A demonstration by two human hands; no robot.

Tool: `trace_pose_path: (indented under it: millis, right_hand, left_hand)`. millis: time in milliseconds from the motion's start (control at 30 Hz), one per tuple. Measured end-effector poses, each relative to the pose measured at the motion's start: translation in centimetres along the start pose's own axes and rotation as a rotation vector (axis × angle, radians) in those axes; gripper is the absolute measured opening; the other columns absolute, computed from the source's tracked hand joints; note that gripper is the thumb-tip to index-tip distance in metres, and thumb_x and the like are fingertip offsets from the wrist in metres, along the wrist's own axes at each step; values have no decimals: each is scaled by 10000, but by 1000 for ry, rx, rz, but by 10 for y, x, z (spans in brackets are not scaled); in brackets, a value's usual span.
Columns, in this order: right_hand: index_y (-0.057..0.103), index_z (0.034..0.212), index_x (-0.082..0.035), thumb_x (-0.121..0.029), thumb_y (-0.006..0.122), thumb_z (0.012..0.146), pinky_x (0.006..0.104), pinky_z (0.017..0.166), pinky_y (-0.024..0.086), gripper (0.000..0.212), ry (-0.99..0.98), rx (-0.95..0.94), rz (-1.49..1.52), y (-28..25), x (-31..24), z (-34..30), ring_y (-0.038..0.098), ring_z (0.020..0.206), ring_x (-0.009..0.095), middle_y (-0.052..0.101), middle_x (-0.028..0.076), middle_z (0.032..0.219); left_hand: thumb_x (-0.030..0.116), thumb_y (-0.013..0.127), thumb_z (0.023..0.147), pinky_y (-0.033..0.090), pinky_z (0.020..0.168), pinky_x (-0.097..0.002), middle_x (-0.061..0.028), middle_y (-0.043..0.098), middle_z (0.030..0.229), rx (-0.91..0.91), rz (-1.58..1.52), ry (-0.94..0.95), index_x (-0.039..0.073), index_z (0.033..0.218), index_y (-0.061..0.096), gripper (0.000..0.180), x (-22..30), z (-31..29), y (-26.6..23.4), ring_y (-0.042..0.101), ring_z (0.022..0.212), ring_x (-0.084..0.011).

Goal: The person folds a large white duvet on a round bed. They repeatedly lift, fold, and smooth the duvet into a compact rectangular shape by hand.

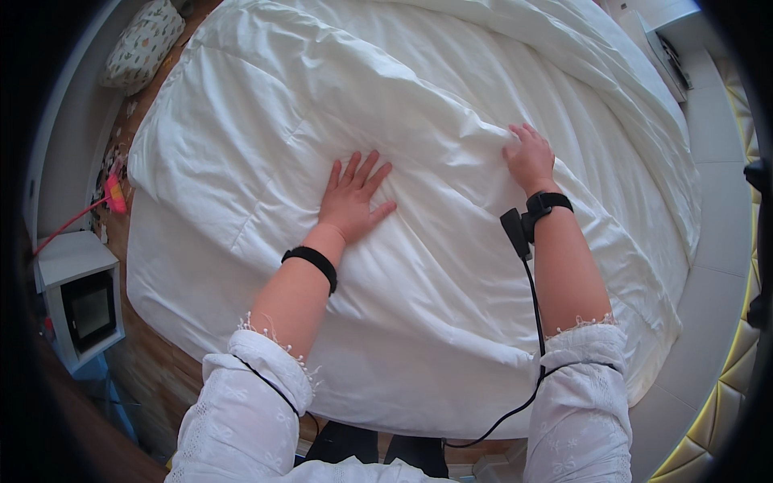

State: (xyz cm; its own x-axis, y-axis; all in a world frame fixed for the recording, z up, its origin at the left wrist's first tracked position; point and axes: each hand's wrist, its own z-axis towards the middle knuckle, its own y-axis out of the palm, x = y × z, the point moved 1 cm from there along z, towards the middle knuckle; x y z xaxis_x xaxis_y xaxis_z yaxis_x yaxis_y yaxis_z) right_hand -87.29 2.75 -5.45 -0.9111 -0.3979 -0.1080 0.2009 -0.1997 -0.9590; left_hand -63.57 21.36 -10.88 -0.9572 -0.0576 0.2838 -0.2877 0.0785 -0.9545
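Observation:
A white duvet (266,137), creased and rumpled, spreads over the bed in front of me. My left hand (351,201) lies flat on its middle with the fingers spread, pressing on the cloth and holding nothing. Farther right, my right hand (531,158) is closed on a raised fold of the duvet, its fingers bent over the ridge. Part of the cloth under that hand is hidden. Each wrist wears a black strap; a small black device (515,233) with a cable sits by the right one.
At the left stands a small white cabinet (79,256) with a dark front panel. A pink object (115,196) is near it, and a patterned bundle (145,48) lies at the far left. Yellow-edged padded panels (737,370) line the right side. A black cable (534,314) hangs along my right forearm.

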Motion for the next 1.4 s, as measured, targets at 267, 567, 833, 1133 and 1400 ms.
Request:
trace_pose_path:
  millis: [267, 567, 833, 1133, 1400]
  right_hand:
    - [634, 863, -129, -183, 656, 706, 366, 778, 443, 168, 126, -399, -3, -14, 11, 51, 594, 882, 256, 644, 46, 796]
    - [588, 912, -167, -149, 616, 734, 426, 852, 375, 181, 66, 136, 170, 24, 21, 8, 514, 1003, 238, 576, 23, 995]
    - [625, 1055, -107, -256, 549, 832, 376, 842, 440, 279, 268, -59, 401, 5, 119, -22, 566, 968, 313, 625, 128, 1015]
    - [633, 1031, -81, -225, 604, 787, 318, 754, 467, 285, 281, -950, 163, -41, 176, -14, 620, 843, 234, 653, 110, 934]
    - [526, 1111, -178, -193, 538, 811, 440, 819, 416, 300, 530, -87, 69, -10, 141, -49, 532, 1002, 278, 560, 67, 1062]
  left_hand:
    - [482, 472, 836, 51, 1113, -426, -11, 209, 1464, -13, -67, -7, 238, 1372, 309, 611, -10, 5, 6, 132, 1360, -236]
    - [459, 506, 816, 51, 1111, -433, -22, 209, 1462, -58, -6, -54, 226, 1368, 311, 631, -11, 9, 14, 137, 1358, -243]
    - [338, 567, 818, 388, 901, -380, -122, 537, 1160, 9, -266, -104, 121, 1105, 579, 360, -19, 41, -38, 495, 1065, -291]
    - [163, 641, 747, 468, 776, -399, -146, 623, 980, -321, 53, 168, 86, 1009, 627, 274, -10, 216, -77, 575, 912, -325]
    - [216, 567, 811, 347, 919, -488, -111, 471, 1129, 575, -30, -65, 141, 1057, 557, 258, 3, 215, -31, 459, 1080, -314]
